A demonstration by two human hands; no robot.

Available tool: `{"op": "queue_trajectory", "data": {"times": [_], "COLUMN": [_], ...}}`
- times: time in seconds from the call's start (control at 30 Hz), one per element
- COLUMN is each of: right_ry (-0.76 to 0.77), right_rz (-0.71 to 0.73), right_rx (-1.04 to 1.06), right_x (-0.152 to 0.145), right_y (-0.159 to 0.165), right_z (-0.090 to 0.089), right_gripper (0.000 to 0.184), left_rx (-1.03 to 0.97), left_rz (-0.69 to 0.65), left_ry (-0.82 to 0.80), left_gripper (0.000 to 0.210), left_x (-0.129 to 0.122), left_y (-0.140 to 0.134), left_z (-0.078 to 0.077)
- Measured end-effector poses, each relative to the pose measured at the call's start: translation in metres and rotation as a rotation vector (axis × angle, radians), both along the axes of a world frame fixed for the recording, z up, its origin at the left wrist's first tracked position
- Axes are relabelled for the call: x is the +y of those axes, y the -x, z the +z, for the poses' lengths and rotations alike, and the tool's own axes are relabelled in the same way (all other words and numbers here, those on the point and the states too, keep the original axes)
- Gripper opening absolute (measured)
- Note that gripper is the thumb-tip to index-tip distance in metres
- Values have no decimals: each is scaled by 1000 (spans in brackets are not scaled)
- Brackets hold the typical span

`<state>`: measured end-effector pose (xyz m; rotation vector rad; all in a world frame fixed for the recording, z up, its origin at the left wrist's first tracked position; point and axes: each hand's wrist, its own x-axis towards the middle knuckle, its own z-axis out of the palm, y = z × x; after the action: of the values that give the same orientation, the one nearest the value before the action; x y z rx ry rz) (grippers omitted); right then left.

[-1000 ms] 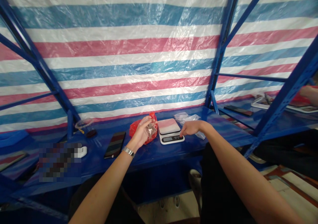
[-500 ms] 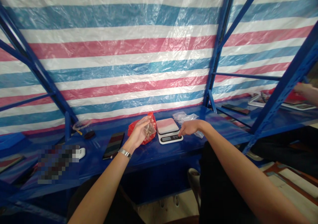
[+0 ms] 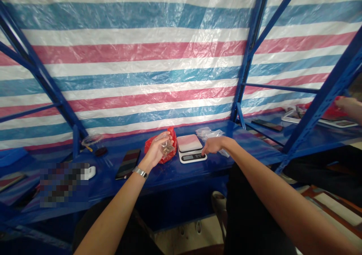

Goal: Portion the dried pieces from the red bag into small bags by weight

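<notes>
Seen from the head camera, the left hand (image 3: pixel 155 152) is raised just above the blue table (image 3: pixel 169 172), its grip closed on a small clear bag (image 3: pixel 166 147) pinched between thumb and fingertips; the bag holds something small and brownish, too small to make out. The bag hangs just left of the white kitchen scale (image 3: pixel 190 148), whose flat weighing plate is bare, so the plate lies directly to the right of the held bag and slightly lower. Right behind the left hand, touching or nearly touching it, sits a crumpled red plastic bag (image 3: pixel 157 146). The right hand (image 3: pixel 212 146) rests at the scale's right front corner, fingers curled with one fingertip down at the edge of the display panel; it grasps nothing. Of the two hands, the right is the one in contact with the scale, while the left is the one carrying the bag and stands only a little way off the plate. A heap of empty clear bags (image 3: pixel 210 134) lies just beyond the right hand. Further left on the table lie a dark phone (image 3: pixel 126 163), flat with its long axis running away from the person, and a white object (image 3: pixel 91 171). At the far right, another person's hand (image 3: pixel 349 105) works at a neighbouring table.
</notes>
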<state>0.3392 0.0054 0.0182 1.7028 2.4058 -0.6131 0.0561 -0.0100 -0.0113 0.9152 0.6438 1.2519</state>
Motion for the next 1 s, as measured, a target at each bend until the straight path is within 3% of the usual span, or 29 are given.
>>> {"op": "queue_trajectory", "data": {"times": [0.1, 0.27, 0.37, 0.47, 0.6, 0.73, 0.8, 0.93, 1.0], "right_ry": [26, -61, -227, -375, -320, -277, -292, -406, -437], "right_rz": [22, 72, 95, 143, 179, 183, 117, -176, -275], "right_rx": [24, 126, 257, 541, 730, 818, 740, 334, 225], "right_x": [3, 6, 9, 11, 14, 22, 27, 34, 33], "right_y": [0, -5, 4, 25, 56, 70, 68, 54, 48], "right_z": [-5, -13, -17, -22, -34, -36, -31, -24, -27], "right_gripper": [25, 30, 33, 38, 45, 46, 45, 38, 34], "left_rx": [-5, 27, 54, 60, 31, 83, 231, 785, 1055], "left_rz": [46, 81, 61, 15, -80, -22, 63, 441, 439], "left_ry": [-13, -39, -55, -96, -100, -162, -271, -633, -843], "left_gripper": [42, 48, 49, 46, 36, 36, 37, 35, 26], "left_x": [4, 3, 0, 0, 2, 10, 14, 13, 7], "left_y": [4, 3, -6, -17, -28, -29, -23, -3, 6], "left_z": [0, 0, -4, -13, -28, -35, -35, -28, -25]}}
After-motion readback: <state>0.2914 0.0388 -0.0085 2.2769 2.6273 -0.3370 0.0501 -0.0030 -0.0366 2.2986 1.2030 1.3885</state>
